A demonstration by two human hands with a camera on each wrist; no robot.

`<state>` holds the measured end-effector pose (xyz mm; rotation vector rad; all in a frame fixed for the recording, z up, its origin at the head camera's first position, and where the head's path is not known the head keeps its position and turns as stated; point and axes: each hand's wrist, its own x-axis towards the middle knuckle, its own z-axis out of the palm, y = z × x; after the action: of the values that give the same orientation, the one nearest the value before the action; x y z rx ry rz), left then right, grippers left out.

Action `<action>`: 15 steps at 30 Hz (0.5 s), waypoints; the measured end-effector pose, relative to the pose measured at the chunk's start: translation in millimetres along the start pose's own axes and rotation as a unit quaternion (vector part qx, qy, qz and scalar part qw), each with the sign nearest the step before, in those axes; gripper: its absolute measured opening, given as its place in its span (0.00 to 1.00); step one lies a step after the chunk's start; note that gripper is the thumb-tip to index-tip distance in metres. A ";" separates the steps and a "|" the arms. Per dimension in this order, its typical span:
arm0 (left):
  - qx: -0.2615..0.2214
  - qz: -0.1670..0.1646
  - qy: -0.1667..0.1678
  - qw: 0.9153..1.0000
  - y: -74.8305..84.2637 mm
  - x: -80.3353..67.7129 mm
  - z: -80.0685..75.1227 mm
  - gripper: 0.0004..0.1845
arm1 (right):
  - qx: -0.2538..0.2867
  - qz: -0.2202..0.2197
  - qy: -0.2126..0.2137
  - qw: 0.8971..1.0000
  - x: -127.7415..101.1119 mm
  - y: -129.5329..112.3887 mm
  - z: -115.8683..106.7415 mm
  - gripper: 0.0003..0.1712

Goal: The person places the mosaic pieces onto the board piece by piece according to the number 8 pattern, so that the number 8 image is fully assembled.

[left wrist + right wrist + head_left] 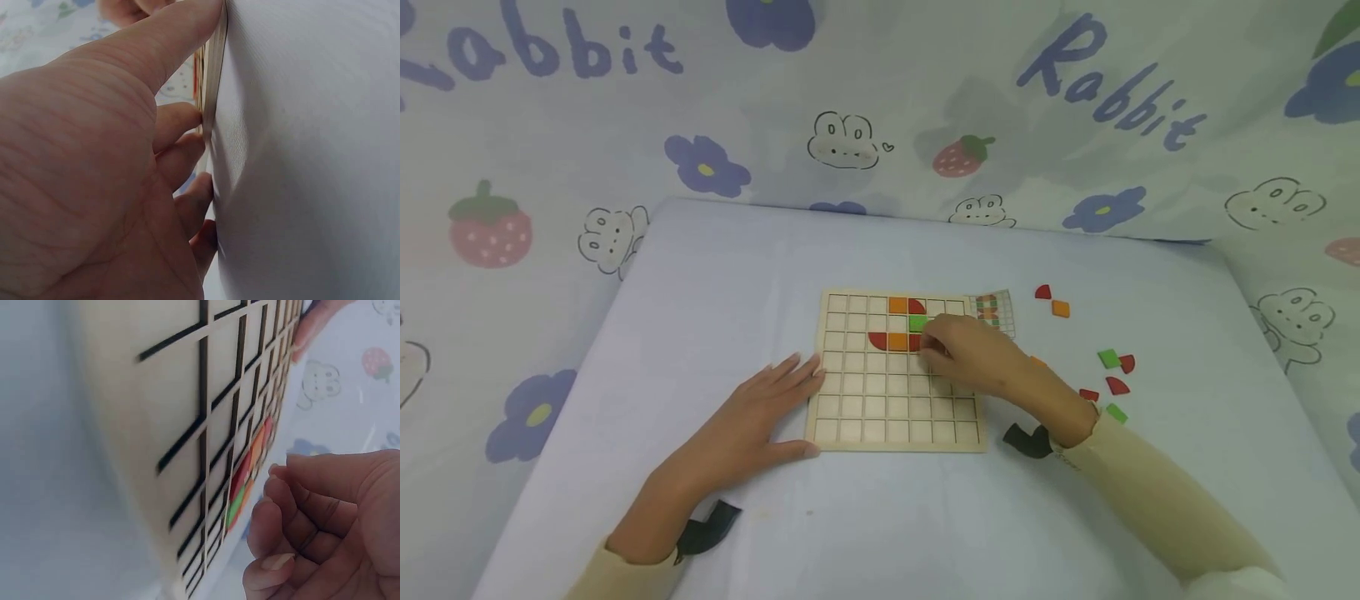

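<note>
Board: wooden grid board (897, 372) is our landmark, flat on the table (715, 275).
Left hand: left hand (747, 421) flat, fingers straight, pressing board's left edge. We keep it there as a brace.
Right hand: right hand (970, 357) over board's upper right, fingers curled near green tile (917, 322); whether it pinches a piece, we cannot tell.
Placement: we seat tiles square in cells, beside orange tile (898, 305).
Spares: loose pieces (1111, 375) right of board.
</note>
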<state>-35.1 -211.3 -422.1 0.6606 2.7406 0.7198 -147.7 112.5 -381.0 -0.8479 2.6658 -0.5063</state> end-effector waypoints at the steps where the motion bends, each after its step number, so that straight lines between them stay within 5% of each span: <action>1: 0.000 -0.002 -0.002 1.000 -0.3 -0.3 0.1 0.52 | 0.003 0.004 0.004 1.000 -4.7 2.9 -1.6 0.04; 15: -0.003 0.004 0.004 1.000 0.4 -0.8 -0.6 0.51 | 0.032 0.032 0.014 0.999 -71.2 63.0 -28.8 0.09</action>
<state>-34.5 -211.6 -421.4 0.6685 2.7441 0.7345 -134.2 210.2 -369.1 -0.7395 2.6776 -0.5886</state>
